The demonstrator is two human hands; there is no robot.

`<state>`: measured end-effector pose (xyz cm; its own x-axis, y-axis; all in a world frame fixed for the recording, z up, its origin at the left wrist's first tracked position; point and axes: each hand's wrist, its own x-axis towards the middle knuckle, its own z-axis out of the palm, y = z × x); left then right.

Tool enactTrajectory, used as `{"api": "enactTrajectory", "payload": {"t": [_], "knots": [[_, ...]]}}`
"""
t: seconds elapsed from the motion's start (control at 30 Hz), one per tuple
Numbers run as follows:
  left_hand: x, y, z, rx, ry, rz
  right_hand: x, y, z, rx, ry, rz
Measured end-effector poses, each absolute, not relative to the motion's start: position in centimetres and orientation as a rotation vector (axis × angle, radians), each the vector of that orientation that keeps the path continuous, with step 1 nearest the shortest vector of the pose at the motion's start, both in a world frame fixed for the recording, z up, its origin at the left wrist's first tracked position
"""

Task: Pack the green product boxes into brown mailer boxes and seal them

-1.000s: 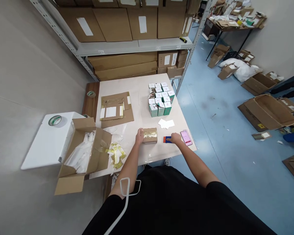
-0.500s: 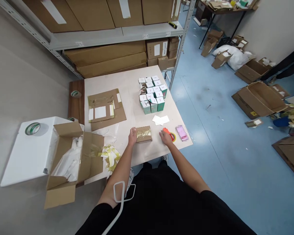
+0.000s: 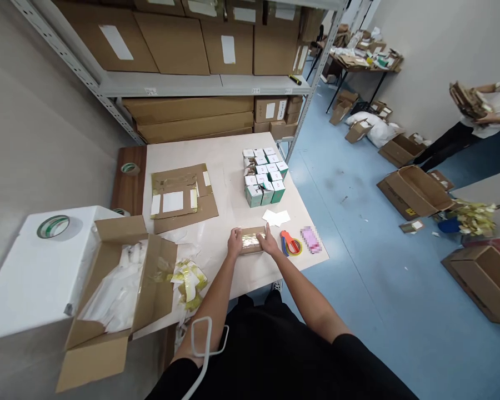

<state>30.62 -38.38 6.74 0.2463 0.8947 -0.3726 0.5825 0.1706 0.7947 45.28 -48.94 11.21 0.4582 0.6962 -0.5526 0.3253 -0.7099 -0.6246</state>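
Note:
A small brown cardboard parcel (image 3: 250, 241) wrapped in shiny tape lies near the front edge of the white table (image 3: 229, 150). My left hand (image 3: 235, 243) grips its left end. My right hand (image 3: 268, 243) is closed on its right end, one finger pointing up. Just right of that hand lies a tape dispenser (image 3: 290, 243) with an orange and blue handle and a yellow roll. A pink phone (image 3: 310, 239) lies beyond it at the table's right edge.
Several small green-and-white boxes (image 3: 263, 176) stand stacked mid-table, white cards (image 3: 276, 217) before them. Flattened cardboard (image 3: 179, 195) lies left. An open carton (image 3: 120, 289) with plastic and tape scraps (image 3: 187, 276) sits at the left. Shelving with cartons (image 3: 200, 44) stands behind. Another person (image 3: 470, 122) stands far right.
My right hand has let go of the tape dispenser and moved left onto the parcel's right end. The dispenser now lies on the table. My view has shifted slightly.

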Motion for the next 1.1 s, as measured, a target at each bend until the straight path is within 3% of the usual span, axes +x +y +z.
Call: {"api": "enactTrajectory", "payload": {"t": [0.2,0.3,0.53,0.7,0.83,1.1], "knots": [[29.5,-38.6,9.9,1.565,1.293,0.685,42.9,-50.5,10.7,-2.069,-0.706,0.627],[28.4,-38.0,10.2,1.603,1.281,0.715,42.3,-51.8,9.5,-1.916,-0.636,0.541],[29.5,-36.6,7.7,1.772,1.200,0.497,44.8,-50.8,9.5,-1.908,-0.629,0.592],[32.5,-36.2,5.4,1.916,1.246,0.086,48.4,-49.6,9.2,-1.944,-0.674,0.628],[33.6,-37.2,3.9,2.051,1.299,-0.267,52.2,-48.7,7.2,-2.046,-0.726,0.712],[31.4,-41.4,2.7,2.088,1.419,-0.344,60.5,-44.0,1.2,-2.511,-0.746,1.127]]}}
